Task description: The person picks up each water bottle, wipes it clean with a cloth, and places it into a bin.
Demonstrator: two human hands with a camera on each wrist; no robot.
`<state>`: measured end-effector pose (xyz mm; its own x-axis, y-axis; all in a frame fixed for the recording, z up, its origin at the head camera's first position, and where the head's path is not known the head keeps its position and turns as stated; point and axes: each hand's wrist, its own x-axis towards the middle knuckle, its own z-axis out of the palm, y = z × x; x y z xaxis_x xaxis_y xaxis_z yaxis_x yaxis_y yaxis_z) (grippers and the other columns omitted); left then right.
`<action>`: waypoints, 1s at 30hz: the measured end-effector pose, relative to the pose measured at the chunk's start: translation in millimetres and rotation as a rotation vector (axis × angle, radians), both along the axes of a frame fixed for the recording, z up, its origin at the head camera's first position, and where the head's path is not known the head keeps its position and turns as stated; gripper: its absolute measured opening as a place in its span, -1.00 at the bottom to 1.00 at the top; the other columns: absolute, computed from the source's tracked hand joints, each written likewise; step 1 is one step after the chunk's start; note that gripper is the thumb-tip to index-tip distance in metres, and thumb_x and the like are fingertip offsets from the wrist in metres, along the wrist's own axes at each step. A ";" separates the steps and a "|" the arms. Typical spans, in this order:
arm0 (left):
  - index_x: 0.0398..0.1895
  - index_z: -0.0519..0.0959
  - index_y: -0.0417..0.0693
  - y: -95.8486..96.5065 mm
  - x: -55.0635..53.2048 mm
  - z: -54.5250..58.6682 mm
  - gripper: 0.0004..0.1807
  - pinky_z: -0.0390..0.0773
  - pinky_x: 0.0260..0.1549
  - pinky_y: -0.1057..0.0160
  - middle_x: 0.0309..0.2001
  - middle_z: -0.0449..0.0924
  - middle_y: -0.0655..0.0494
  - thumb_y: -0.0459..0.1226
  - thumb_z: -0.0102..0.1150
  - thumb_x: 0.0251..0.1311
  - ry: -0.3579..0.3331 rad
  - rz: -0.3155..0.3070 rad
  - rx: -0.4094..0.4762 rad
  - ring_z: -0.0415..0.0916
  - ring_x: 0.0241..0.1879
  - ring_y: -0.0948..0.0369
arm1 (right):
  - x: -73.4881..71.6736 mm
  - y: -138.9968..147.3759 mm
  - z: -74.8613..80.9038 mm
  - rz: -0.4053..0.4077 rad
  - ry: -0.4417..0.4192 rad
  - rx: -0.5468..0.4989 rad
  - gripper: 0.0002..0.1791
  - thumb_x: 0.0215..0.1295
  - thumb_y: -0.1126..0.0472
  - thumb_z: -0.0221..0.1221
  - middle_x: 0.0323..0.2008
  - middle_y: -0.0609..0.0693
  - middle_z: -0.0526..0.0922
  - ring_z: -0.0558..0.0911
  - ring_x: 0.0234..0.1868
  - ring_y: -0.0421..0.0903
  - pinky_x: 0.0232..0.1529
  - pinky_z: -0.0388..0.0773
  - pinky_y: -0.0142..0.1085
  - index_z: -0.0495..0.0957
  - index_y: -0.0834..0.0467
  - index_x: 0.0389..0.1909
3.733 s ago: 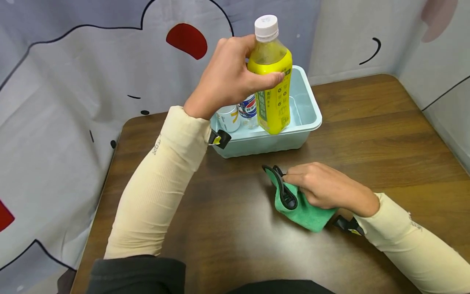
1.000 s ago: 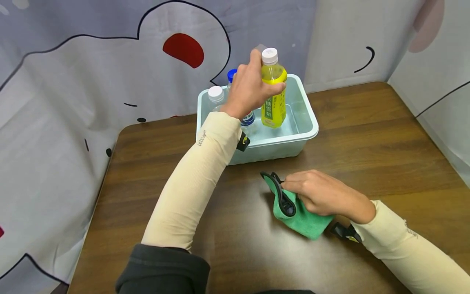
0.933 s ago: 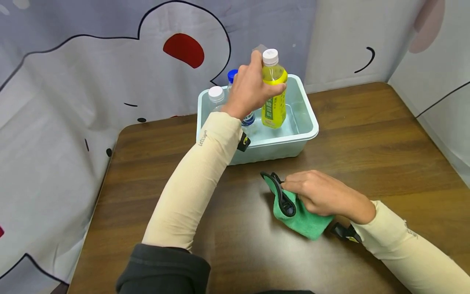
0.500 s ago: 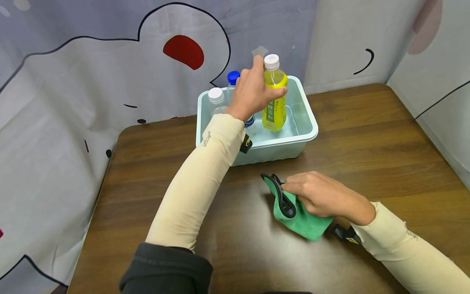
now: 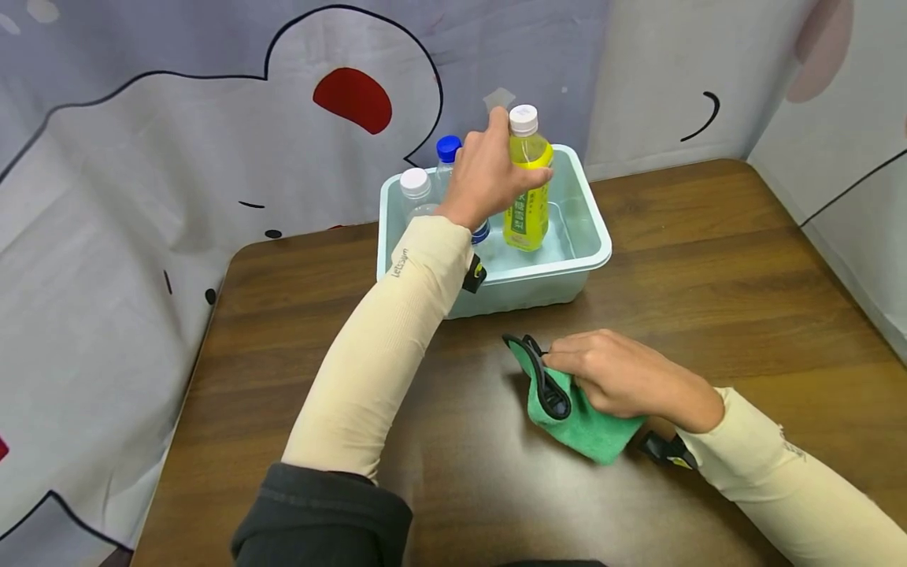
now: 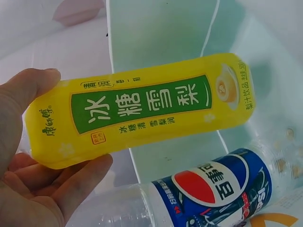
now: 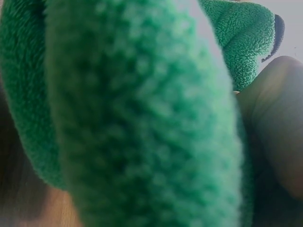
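Note:
My left hand (image 5: pixel 489 173) grips a bottle of yellow drink (image 5: pixel 527 213) by its upper part, thumb on the near side and fingers behind. The bottle has a white cap and stands nearly upright in the right half of a pale blue plastic bin (image 5: pixel 549 272). In the left wrist view the thumb and fingers lie on either side of its yellow-and-green label (image 6: pixel 142 104). My right hand (image 5: pixel 623 374) holds a bunched green cloth (image 5: pixel 595 429) with black edging, low over the table. In the right wrist view the cloth (image 7: pixel 147 118) fills most of the picture.
Left of the yellow bottle, the bin also holds a Pepsi bottle (image 6: pixel 213 189) with a blue cap and a clear bottle with a white cap (image 5: pixel 415 185), partly behind my left hand. Under everything is a brown wooden table (image 5: pixel 723 260). A printed curtain (image 5: pixel 177 157) hangs behind it.
My left hand has lowered the yellow bottle from above the bin's front edge down into the bin; over the last half second it barely moves. My right hand stays put with the cloth.

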<state>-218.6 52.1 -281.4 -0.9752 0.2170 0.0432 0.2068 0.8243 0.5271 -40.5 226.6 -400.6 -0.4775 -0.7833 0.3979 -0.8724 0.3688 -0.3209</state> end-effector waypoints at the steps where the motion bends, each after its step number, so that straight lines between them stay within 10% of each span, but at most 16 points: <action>1: 0.27 0.29 0.02 -0.4 -0.5 0.1 -0.24 0.73 -0.02 0.29 0.18 0.69 0.11 0.08 0.48 0.17 -0.005 0.000 0.001 0.74 0.05 0.17 | -0.3 0.0 0.0 0.001 0.000 0.001 -0.60 0.03 0.62 0.08 -0.48 -0.18 0.43 0.37 -0.39 -0.33 -0.37 0.44 -0.42 0.67 0.15 -0.23; 30: 0.33 0.12 -0.03 -0.6 -0.3 -3.7 -0.18 0.66 0.17 0.23 0.28 0.60 0.01 -0.09 0.49 0.22 -0.168 -0.078 -0.004 0.66 0.16 0.14 | -0.8 1.2 -2.1 0.014 0.016 -0.012 -0.57 -0.02 0.62 0.06 -0.48 -0.17 0.44 0.37 -0.40 -0.33 -0.38 0.48 -0.40 0.68 0.17 -0.23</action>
